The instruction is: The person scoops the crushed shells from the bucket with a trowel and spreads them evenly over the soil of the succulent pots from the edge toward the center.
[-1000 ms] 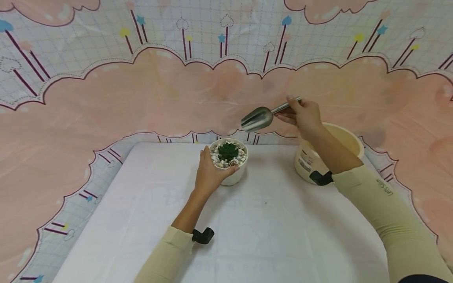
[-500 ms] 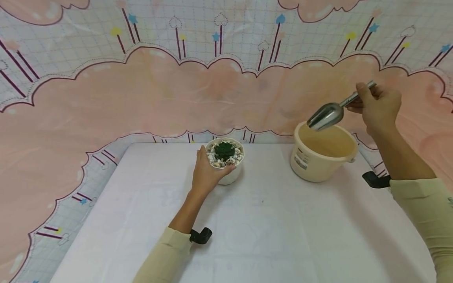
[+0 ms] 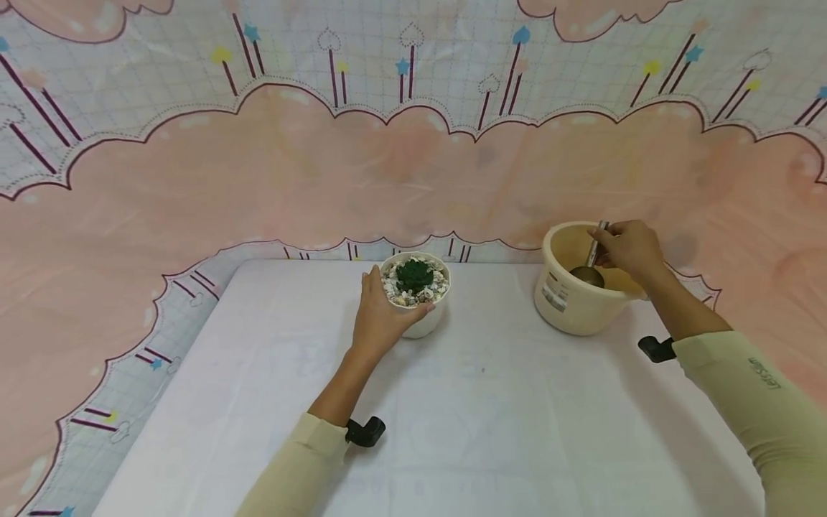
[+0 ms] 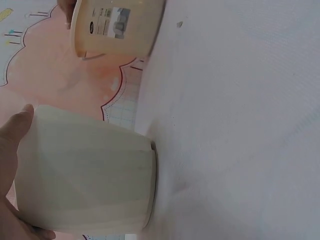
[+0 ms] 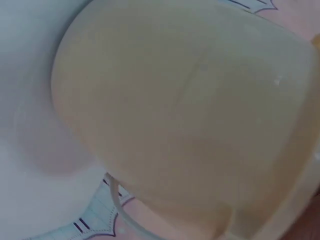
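A white flower pot stands on the table, holding a dark green succulent ringed by pale pebbles. My left hand grips its near left side, thumb across the front and fingers along the left rim. In the left wrist view the pot fills the lower left, with fingers at its rim. To the right, my right hand holds a metal scoop by its handle, pointing down inside a cream bucket. The scoop's lower end is hidden behind the bucket's wall.
A white cloth covers the table. Behind it hangs a pink patterned backdrop, close to the table's far edge. The bucket's thin handle hangs at its side in the right wrist view. A small dark speck lies on the cloth.
My right hand carried the scoop from beside the pot, rightward over the bucket, then lowered it inside, tilting it downward. The left hand stays on the pot.
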`<state>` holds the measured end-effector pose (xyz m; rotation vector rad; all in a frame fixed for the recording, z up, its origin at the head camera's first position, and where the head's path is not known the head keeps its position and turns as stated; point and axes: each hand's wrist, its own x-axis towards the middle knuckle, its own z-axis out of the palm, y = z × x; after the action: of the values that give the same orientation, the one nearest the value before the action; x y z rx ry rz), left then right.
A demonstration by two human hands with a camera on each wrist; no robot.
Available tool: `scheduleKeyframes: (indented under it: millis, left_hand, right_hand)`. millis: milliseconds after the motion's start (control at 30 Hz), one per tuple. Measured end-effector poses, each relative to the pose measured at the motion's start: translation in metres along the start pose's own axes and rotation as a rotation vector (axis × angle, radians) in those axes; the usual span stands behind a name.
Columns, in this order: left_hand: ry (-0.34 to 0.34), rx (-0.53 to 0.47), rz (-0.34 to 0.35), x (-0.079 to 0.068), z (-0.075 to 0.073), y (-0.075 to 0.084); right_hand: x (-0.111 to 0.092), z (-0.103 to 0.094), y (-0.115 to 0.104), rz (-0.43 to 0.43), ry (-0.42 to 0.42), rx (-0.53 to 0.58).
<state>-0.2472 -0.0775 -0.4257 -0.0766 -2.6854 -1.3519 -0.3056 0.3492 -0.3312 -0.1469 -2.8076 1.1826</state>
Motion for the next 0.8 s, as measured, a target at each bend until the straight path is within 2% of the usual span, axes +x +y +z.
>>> scheduleKeyframes:
  millis: [100,300,467,533,700,733,800]
  left_hand:
    - [-0.005,0.0,0.008,0.001,0.001,0.003]
    - [-0.021,0.025,0.016,0.001,0.005,0.005]
    - [-0.018,0.119,0.059,0.001,0.008,0.004]
    - [-0.015,0.171,0.082,0.003,0.006,0.002]
    - [-0.039,0.262,0.134,0.003,-0.004,-0.003]
    - [-0.044,0.279,0.142,0.002,-0.006,-0.004]
    - [-0.054,0.322,0.151,-0.002,-0.011,-0.009]
  right_hand:
    - [0.005,0.002,0.005,0.039,-0.064,-0.012]
    - [0.012,0.0,0.023,0.084,-0.137,-0.043]
    - [0.011,0.001,0.03,0.105,-0.189,-0.01]
    - [0.009,0.001,0.027,0.086,-0.165,-0.078]
    - [-0.007,0.002,0.014,-0.03,-0.012,-0.419]
    - [-0.013,0.003,0.011,-0.048,0.018,-0.464]
    - [-0.027,0.008,0.006,-0.107,0.07,-0.48]
